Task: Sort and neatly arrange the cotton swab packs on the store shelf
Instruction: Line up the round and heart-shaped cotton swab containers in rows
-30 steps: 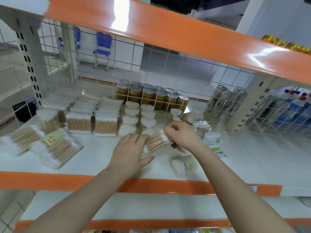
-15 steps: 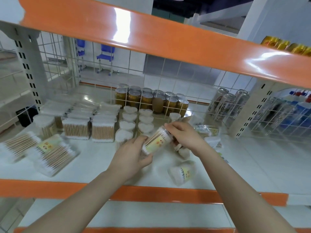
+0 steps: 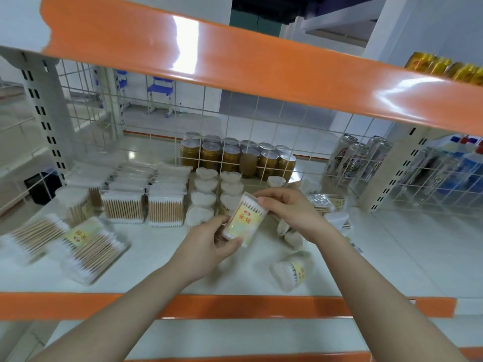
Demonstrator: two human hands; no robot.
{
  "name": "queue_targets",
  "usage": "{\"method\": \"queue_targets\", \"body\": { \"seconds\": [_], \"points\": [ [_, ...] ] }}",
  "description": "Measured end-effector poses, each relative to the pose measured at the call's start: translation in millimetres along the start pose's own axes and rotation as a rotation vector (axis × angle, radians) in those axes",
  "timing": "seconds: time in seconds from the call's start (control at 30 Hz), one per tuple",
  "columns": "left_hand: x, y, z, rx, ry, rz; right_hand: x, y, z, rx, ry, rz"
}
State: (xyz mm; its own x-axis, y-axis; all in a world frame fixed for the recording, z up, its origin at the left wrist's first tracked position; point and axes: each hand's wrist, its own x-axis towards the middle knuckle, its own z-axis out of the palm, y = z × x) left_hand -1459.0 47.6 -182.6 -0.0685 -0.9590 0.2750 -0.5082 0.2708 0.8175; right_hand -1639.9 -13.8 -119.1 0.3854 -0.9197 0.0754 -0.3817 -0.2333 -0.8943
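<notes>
A clear tub of swabs (image 3: 245, 222) with a yellow label is held tilted above the white shelf (image 3: 162, 259), its top leaning away to the right. The left hand (image 3: 209, 244) grips its lower end, thumb curled across the near bottom edge and fingers wrapped behind. The right hand (image 3: 290, 212) pinches its upper end, fingertips curled on the lid rim.

Just behind the tub stand two short rows of heart-shaped tubs (image 3: 217, 189), upright, touching one another. Left of them sit two square boxes (image 3: 146, 207) of wooden-stemmed swabs side by side, with flat packs (image 3: 146, 176) stacked behind, and a round tub (image 3: 74, 202) further left. At the shelf's near left, two flat bags (image 3: 78, 244) of swabs lie askew, overlapping.

Near the front edge, right of the hands, another labelled tub (image 3: 292, 270) lies on its side. More tubs and packs (image 3: 326, 205) lie jumbled beyond the right wrist; their poses are too blurred to tell.

Behind the wire back panel (image 3: 261, 118) stand gold cans (image 3: 235, 158), and silver cans (image 3: 355, 158) to the right.
</notes>
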Motion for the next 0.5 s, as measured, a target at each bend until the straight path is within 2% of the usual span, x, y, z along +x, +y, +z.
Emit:
{"method": "queue_targets", "body": {
  "seconds": [0.23, 0.5],
  "points": [
    [1, -2, -5, 0.073, 0.034, -0.006, 14, -5, 9, -0.169, 0.098, 0.082],
    [0, -9, -8, 0.044, -0.007, -0.045, 22, -15, 13, -0.308, 0.084, 0.112]
  ]
}}
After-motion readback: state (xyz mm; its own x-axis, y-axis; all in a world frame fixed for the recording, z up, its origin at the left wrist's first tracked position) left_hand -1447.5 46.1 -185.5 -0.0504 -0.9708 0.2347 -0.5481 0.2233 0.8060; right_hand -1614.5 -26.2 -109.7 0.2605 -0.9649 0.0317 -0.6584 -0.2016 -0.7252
